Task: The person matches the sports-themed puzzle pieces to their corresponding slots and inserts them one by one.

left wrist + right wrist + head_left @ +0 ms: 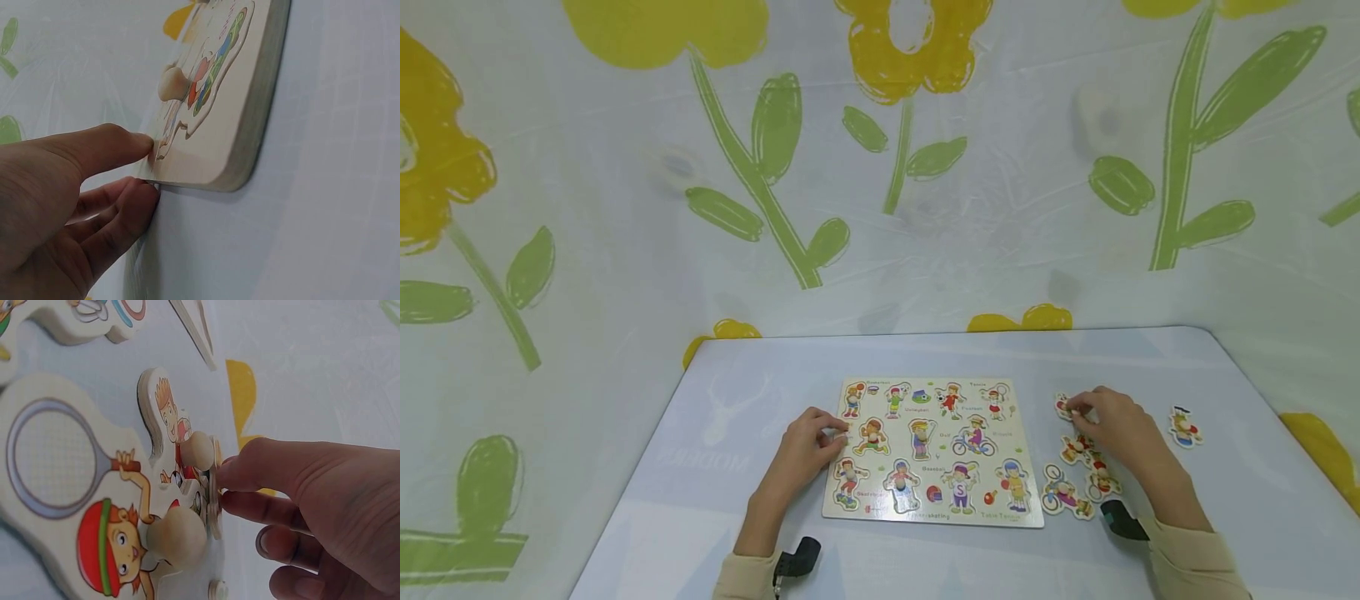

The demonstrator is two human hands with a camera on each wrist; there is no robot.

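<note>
A wooden peg puzzle board [897, 439] with pictures of children playing sports lies on the table. At its left edge, my left hand [802, 450] pinches the board, the thumb on the top face and the fingers against the rim in the left wrist view. To the right of the board, my right hand [1114, 425] pinches a small puzzle piece [1062, 407] between thumb and forefinger. That piece shows nearly edge-on in the right wrist view, its picture mostly hidden. A red-haired footballer piece [164, 412] and a tennis player piece [125, 550], both with wooden knobs, lie nearer that camera.
Below the right hand lie loose pieces, among them a cyclist piece [1063, 492] beside the board's right edge. Another loose piece [1185, 427] lies farther right. A flower-patterned curtain [970, 258] stands behind the table [760, 367].
</note>
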